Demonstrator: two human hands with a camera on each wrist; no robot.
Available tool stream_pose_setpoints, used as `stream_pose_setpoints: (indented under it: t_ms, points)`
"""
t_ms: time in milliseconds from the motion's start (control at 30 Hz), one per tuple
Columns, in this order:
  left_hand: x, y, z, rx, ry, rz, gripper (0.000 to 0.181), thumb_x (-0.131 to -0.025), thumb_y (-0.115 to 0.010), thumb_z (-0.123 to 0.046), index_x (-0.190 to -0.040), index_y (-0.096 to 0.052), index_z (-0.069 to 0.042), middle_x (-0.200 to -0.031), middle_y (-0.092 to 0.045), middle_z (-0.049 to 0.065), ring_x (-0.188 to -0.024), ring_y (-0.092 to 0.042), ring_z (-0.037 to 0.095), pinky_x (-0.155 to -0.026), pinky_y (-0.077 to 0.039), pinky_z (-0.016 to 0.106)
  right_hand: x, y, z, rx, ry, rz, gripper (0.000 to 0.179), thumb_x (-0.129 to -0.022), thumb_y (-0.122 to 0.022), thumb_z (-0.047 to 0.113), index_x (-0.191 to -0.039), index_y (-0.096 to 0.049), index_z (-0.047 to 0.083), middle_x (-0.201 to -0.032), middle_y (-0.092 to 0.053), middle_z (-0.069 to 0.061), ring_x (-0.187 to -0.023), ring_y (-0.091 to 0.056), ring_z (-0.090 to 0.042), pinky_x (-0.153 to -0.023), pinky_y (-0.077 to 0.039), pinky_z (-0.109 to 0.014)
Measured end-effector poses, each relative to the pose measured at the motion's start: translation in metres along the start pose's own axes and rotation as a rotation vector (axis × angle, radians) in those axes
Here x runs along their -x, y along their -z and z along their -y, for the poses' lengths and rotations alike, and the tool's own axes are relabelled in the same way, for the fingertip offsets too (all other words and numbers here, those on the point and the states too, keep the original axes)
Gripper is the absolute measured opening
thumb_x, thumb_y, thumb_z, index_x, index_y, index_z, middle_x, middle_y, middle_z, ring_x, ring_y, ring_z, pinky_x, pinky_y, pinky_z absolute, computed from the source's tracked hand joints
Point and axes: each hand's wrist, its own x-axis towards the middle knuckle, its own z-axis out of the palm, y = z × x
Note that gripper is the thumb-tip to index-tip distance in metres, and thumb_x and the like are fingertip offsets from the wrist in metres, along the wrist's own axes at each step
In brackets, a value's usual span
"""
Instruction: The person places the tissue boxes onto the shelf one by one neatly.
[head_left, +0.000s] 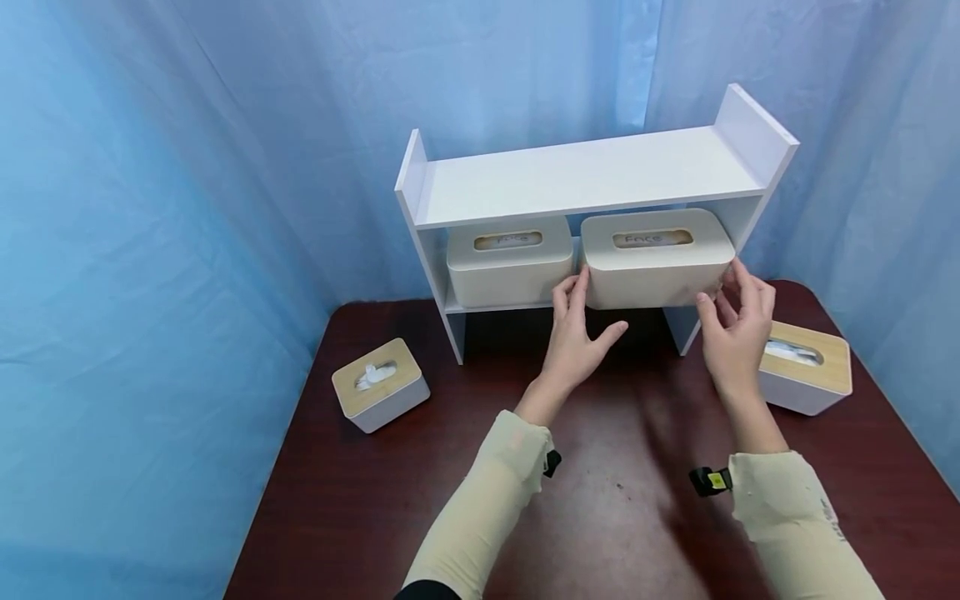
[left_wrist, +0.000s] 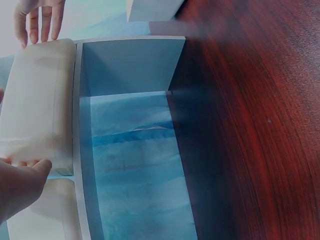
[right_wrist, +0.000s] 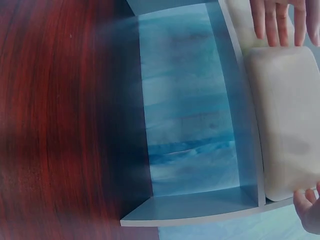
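A cream tissue box (head_left: 652, 287) with "Face" written in its slot is at the right half of the white rack's lower shelf, its front standing out past the top board. At its left end my left hand (head_left: 573, 337) touches it with extended fingertips, thumb spread away from it. My right hand (head_left: 738, 333) is at the other end, fingers along the side and thumb near the lower front corner. Both hands' fingertips (left_wrist: 45, 37) meet the box's ends in the wrist views. A matching cream box (head_left: 510, 279) stands on the same shelf, left of my left hand.
The white rack (head_left: 585, 179) stands at the back of the dark red table (head_left: 352, 508). A wood-topped tissue box (head_left: 390, 400) sits left of it; another (head_left: 806, 392) sits at right, partly behind my right hand. Blue curtains (head_left: 187, 250) hang behind and beside the table.
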Motion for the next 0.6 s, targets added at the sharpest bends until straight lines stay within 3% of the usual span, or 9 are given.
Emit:
stream_pose_setpoints:
  t_ms: [100, 300, 600]
  points:
    - [0.0003, 0.0013, 0.0023, -0.012, 0.003, 0.006, 0.086, -0.093, -0.071, -0.024, -0.161, -0.019, -0.018, -0.158, -0.026, 0.007, -0.145, -0.037, 0.019, -0.119, -0.035, 0.031, 0.0011, -0.0018, -0.0009, -0.005, 0.007, 0.017, 0.06, -0.093, -0.063, 0.009, -0.149, -0.047, 0.019, -0.13, -0.042, 0.01, -0.131, -0.049, -0.015, -0.111, -0.046, -0.032]
    - [-0.0014, 0.0029, 0.0058, -0.022, -0.011, 0.04, 0.085, -0.093, -0.07, -0.024, -0.16, -0.019, -0.013, -0.166, -0.023, 0.004, -0.152, -0.029, 0.018, -0.123, -0.03, 0.032, -0.0004, -0.0063, -0.0041, 0.01, 0.014, 0.051, 0.059, -0.092, -0.062, 0.004, -0.149, -0.045, 0.008, -0.147, -0.044, -0.012, -0.136, -0.046, -0.025, -0.113, -0.045, -0.035]
    - [-0.005, 0.0004, 0.0092, -0.005, -0.01, 0.086, 0.085, -0.095, -0.067, -0.025, -0.161, -0.014, -0.016, -0.169, -0.013, -0.003, -0.155, -0.02, 0.015, -0.125, -0.027, 0.035, 0.0006, -0.0078, -0.0042, 0.028, 0.015, 0.093, 0.062, -0.093, -0.063, 0.003, -0.151, -0.044, 0.014, -0.154, -0.047, -0.007, -0.138, -0.048, -0.025, -0.113, -0.044, -0.038]
